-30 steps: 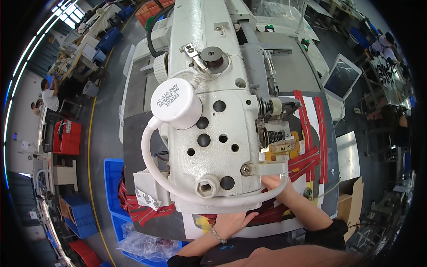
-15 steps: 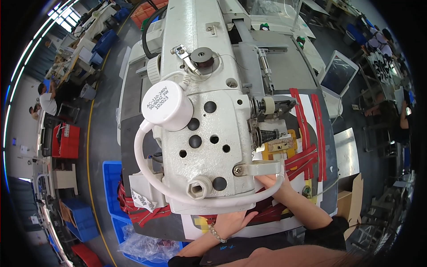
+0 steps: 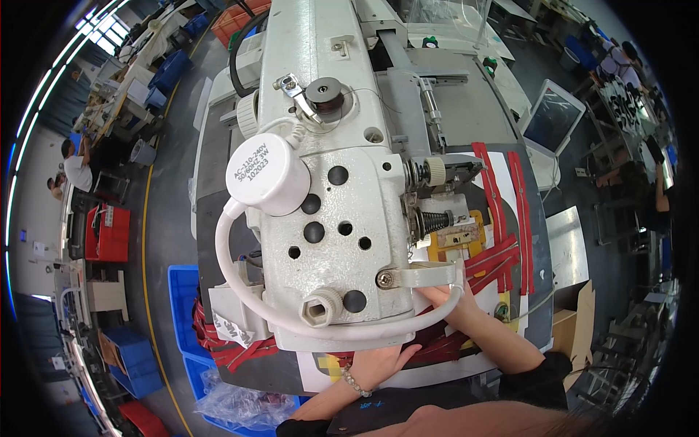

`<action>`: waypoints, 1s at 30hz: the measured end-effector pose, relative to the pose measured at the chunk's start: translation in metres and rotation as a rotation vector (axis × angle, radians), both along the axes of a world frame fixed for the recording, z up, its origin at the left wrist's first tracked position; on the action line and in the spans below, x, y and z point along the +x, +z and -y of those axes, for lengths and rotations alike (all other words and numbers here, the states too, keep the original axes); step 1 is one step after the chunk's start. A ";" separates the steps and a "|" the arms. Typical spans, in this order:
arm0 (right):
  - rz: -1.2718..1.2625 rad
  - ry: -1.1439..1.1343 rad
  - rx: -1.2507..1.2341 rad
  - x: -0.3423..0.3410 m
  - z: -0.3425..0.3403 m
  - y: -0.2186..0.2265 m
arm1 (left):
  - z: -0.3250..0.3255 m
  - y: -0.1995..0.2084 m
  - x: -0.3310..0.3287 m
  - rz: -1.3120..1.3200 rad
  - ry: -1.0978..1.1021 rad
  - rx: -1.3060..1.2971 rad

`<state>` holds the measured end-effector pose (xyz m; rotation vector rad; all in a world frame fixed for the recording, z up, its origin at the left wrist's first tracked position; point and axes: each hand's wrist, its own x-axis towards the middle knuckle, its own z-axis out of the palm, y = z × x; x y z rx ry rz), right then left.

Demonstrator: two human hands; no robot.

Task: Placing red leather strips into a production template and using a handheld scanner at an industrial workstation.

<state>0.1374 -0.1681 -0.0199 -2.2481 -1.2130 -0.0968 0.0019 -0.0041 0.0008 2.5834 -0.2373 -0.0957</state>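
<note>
A large white industrial sewing machine (image 3: 371,280) fills the middle of the view and hides part of both hands. My left hand (image 3: 375,366) rests palm down at its front edge, thumb stretched out to the right, the other fingertips out of sight under the machine head. It lies beside dark red zipper strips (image 3: 444,348). My right hand (image 3: 455,312) reaches in from the right behind the white curved lamp tube (image 3: 349,333); its fingers are hidden, so any hold is unclear. More red zippers (image 3: 495,258) lie on the worktop beyond it, next to a yellow plate (image 3: 475,227).
On the left below the table are blue bins (image 3: 183,309), one with clear plastic wrap (image 3: 240,399). Red zippers (image 3: 244,353) hang near the machine's left front. A screen (image 3: 555,116) and an open cardboard box (image 3: 574,328) stand at right. Other people work at distant benches.
The view has shifted very slightly, so the machine sits a little further left in the picture. Both hands stay in nearly the same place.
</note>
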 end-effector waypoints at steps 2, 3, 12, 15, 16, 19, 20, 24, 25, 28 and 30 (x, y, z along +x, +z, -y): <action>0.011 0.004 -0.012 0.001 0.000 0.002 | 0.000 0.002 0.002 0.018 -0.003 -0.035; 0.009 0.004 -0.011 0.001 0.000 0.004 | 0.000 0.002 0.001 0.016 -0.004 -0.034; -0.008 -0.050 0.054 -0.001 -0.003 0.004 | 0.000 0.008 0.004 0.017 0.003 0.071; -0.055 -0.026 0.030 0.000 -0.002 0.005 | -0.001 0.008 0.004 0.032 -0.004 0.120; -0.047 -0.020 0.041 0.000 -0.001 0.005 | -0.001 0.007 0.004 0.028 -0.003 0.118; -0.072 -0.036 0.077 0.000 -0.002 0.005 | -0.003 0.004 0.004 0.043 -0.011 0.094; -0.101 -0.051 0.101 0.000 -0.002 0.004 | -0.003 0.003 0.005 0.064 -0.011 0.071; -0.016 0.006 0.030 0.002 0.006 -0.011 | 0.000 0.010 0.011 0.025 -0.041 0.054; 0.001 0.018 0.038 0.001 0.005 -0.012 | -0.001 0.011 0.012 0.034 -0.036 0.048; 0.004 0.024 0.055 0.001 0.002 -0.010 | 0.000 0.015 0.012 0.035 -0.044 0.089; -0.010 0.025 0.081 0.000 0.003 -0.012 | 0.000 0.015 0.012 0.029 -0.052 0.140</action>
